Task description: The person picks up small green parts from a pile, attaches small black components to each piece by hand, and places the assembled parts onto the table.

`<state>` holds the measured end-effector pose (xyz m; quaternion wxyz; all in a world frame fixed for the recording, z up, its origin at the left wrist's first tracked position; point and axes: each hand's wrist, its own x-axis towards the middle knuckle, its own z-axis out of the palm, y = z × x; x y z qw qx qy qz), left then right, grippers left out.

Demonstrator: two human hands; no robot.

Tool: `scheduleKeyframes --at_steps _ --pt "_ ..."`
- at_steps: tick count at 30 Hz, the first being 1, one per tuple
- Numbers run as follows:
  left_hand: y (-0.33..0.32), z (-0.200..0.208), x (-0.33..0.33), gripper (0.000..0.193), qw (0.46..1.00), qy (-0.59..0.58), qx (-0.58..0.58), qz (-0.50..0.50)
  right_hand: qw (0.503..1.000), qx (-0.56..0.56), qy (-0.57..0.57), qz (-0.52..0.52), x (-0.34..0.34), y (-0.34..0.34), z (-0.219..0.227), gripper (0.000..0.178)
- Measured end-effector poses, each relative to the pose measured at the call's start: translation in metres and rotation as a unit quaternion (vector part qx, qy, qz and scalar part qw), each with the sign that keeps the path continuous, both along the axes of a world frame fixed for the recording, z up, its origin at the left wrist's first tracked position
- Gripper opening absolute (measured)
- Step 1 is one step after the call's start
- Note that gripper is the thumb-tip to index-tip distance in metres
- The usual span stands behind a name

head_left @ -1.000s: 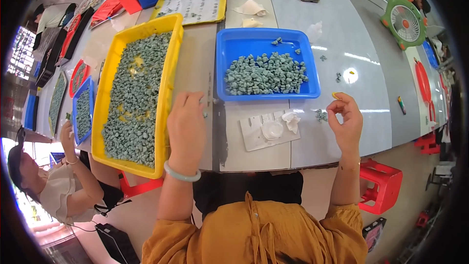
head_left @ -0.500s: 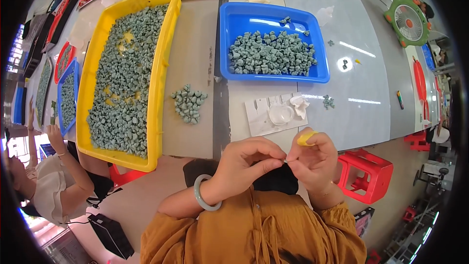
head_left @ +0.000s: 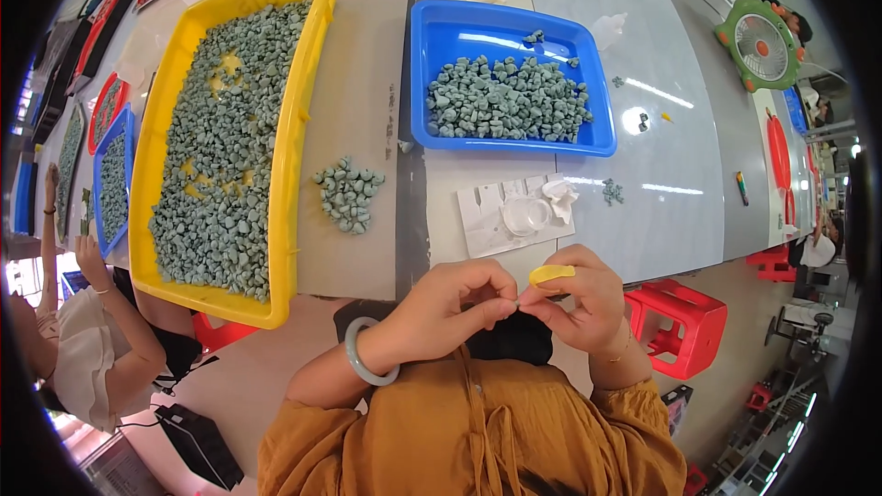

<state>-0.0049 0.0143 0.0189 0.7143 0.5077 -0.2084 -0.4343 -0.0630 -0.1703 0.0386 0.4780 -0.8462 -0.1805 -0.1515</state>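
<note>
My left hand (head_left: 452,309) and my right hand (head_left: 588,305) meet fingertip to fingertip just off the table's near edge. Both are closed in a pinch; whatever they hold between them is too small or too hidden to name. A yellow finger wrap (head_left: 552,273) covers part of a right finger, and a pale bangle (head_left: 355,355) circles my left wrist. Beyond the hands lies a white card (head_left: 478,231) bearing a small clear round dish (head_left: 526,215) and a crumpled white tissue (head_left: 559,198). Farther off, a blue tray (head_left: 606,133) holds many small grey-green pieces (head_left: 505,99).
At left stands a big yellow tray (head_left: 285,230) full of similar pieces, with a loose pile (head_left: 347,195) beside it. A small cluster (head_left: 613,191) lies to the right. A red stool (head_left: 684,331) and a green fan (head_left: 761,44) are at right; another person (head_left: 101,340) sits at left.
My joined hands have shifted slightly left in the picture. My right fingers have turned, bringing the yellow wrap lower and more sideways. The view has also shifted a little.
</note>
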Motion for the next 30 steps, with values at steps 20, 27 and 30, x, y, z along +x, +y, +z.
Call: scheduleKeyframes --at_steps 20,27,30 --pt "-0.01 -0.016 0.008 0.013 0.988 -0.017 -0.05 0.143 0.97 -0.172 -0.08 -0.151 0.028 -0.024 -0.008 0.034" --pt "-0.01 -0.012 0.01 0.016 0.981 0.072 -0.07 0.167 0.967 -0.205 -0.071 -0.135 0.03 -0.024 -0.006 0.033" --pt "-0.009 -0.011 0.011 0.016 0.981 0.065 -0.079 0.165 0.964 -0.216 -0.068 -0.136 0.03 -0.023 -0.004 0.032"
